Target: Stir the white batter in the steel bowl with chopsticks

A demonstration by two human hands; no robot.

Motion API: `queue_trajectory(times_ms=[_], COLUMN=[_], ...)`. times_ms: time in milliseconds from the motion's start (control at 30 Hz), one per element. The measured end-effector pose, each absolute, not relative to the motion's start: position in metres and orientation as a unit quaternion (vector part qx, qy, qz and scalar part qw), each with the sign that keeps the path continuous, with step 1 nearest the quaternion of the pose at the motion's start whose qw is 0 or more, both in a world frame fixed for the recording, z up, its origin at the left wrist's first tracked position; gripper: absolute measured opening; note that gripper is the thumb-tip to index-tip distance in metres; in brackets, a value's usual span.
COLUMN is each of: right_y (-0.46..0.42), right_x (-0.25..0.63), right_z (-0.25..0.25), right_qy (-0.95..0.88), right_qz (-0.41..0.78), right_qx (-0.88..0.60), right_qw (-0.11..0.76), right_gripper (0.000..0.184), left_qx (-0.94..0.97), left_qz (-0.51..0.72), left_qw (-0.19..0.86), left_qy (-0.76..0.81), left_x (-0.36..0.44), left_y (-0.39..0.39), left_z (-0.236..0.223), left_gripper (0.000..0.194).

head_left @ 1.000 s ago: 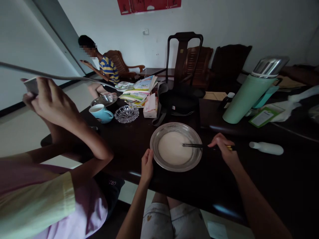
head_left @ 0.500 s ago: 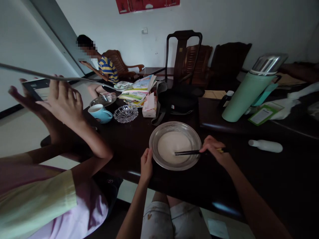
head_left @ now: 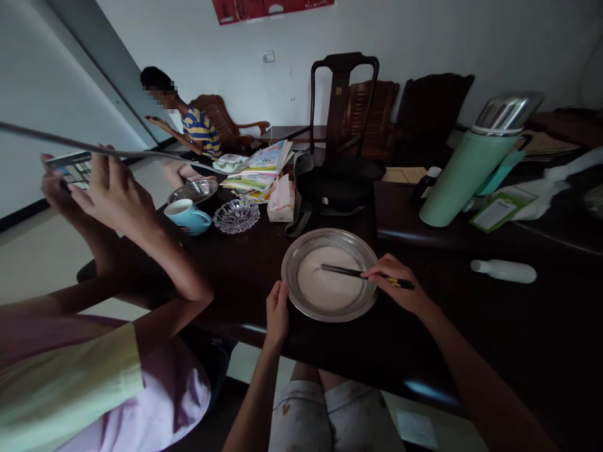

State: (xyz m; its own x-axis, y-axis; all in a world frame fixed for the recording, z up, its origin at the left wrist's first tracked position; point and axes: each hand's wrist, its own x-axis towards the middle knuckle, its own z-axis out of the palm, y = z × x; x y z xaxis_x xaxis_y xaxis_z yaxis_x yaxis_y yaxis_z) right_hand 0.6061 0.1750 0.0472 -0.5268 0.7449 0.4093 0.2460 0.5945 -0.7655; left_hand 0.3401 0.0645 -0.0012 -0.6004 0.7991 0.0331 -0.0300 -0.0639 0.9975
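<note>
A round metal bowl (head_left: 292,285) stands on the dark table in front of me, with a pale, milky batter (head_left: 330,292) in it. My left hand (head_left: 277,312) grips the bowl's left rim, fingers closed. In my right hand (head_left: 393,280) is a pair of black chopsticks (head_left: 342,270) with gold bands near the back end. Their tips dip into the batter near the bowl's middle, and the hand hovers over the right rim.
A blue mug (head_left: 188,218), a glass dish (head_left: 236,216), a tissue pack (head_left: 281,199) and booklets (head_left: 264,164) lie at the back left. A green thermos (head_left: 464,172) and a white bottle (head_left: 504,270) are at the right. Beside me on the left, a person holds a phone (head_left: 73,169).
My right hand has moved left, over the bowl's right rim, and the chopstick tips have travelled through the batter to the left. My left hand stays on the rim.
</note>
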Motion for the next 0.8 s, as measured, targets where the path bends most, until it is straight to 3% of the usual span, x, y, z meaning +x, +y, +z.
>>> queue_trajectory(times_ms=[167, 300, 367, 500, 567, 700, 800], right_y=[0.179, 0.175, 0.177, 0.179, 0.177, 0.173, 0.176], right_x=[0.62, 0.61, 0.608, 0.617, 0.616, 0.604, 0.609], right_z=[0.044, 0.045, 0.045, 0.045, 0.045, 0.045, 0.043], right_qy=[-0.71, -0.797, -0.808, -0.731, -0.737, -0.815, -0.76], right_qz=[0.373, 0.369, 0.331, 0.329, 0.376, 0.35, 0.329], right_qx=[-0.384, -0.304, -0.304, -0.373, -0.349, -0.292, -0.364], right_qw=[0.457, 0.37, 0.382, 0.467, 0.439, 0.359, 0.427], right_gripper=[0.05, 0.029, 0.021, 0.043, 0.048, 0.023, 0.031], left_qx=[0.318, 0.321, 0.321, 0.321, 0.319, 0.318, 0.319], left_qz=[0.653, 0.647, 0.644, 0.645, 0.646, 0.648, 0.646], left_qw=[0.328, 0.326, 0.325, 0.33, 0.332, 0.332, 0.333], left_qy=[0.604, 0.61, 0.614, 0.61, 0.608, 0.608, 0.608], left_x=[0.339, 0.338, 0.338, 0.338, 0.338, 0.337, 0.338], left_y=[0.064, 0.063, 0.063, 0.063, 0.063, 0.061, 0.062], left_z=[-0.005, -0.004, -0.003, -0.005, -0.005, -0.003, -0.002], left_gripper=[0.047, 0.046, 0.047, 0.047, 0.047, 0.047, 0.048])
